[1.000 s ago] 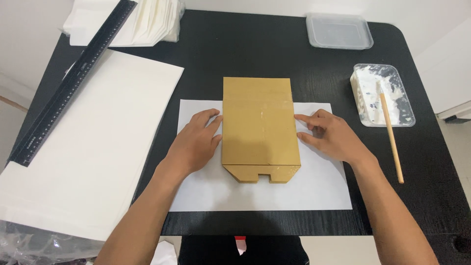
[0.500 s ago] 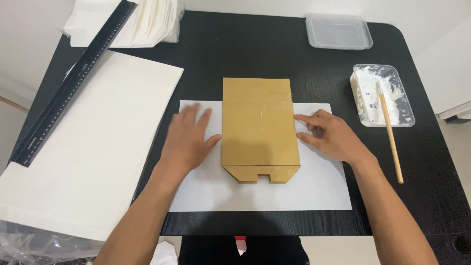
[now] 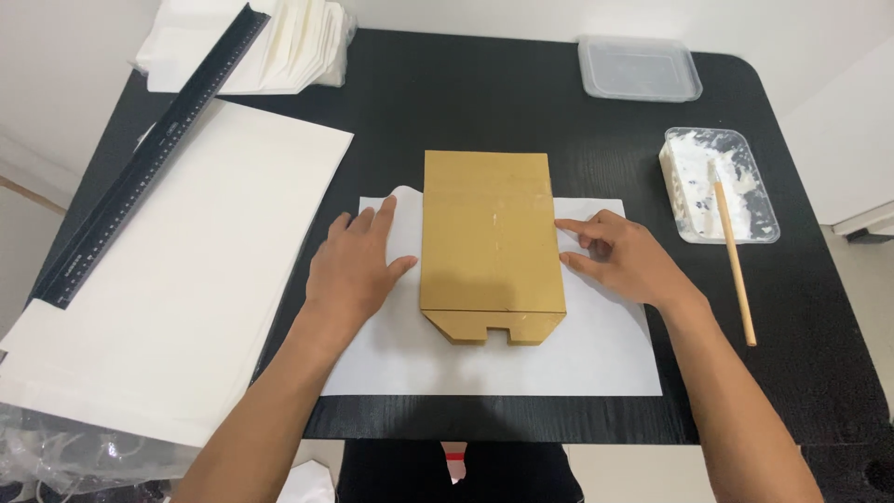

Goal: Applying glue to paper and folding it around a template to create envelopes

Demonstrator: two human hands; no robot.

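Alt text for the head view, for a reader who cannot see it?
Two hands, left hand and right hand, press a white paper sheet either side of a brown cardboard piece on a black table; a ruler lies left.

A plain tan-brown cardboard template (image 3: 491, 244) lies on a white paper sheet (image 3: 494, 359) over the black wood-grained counter (image 3: 494, 102), beside a black ruler (image 3: 154, 154) and a pale wooden stick (image 3: 733, 264).
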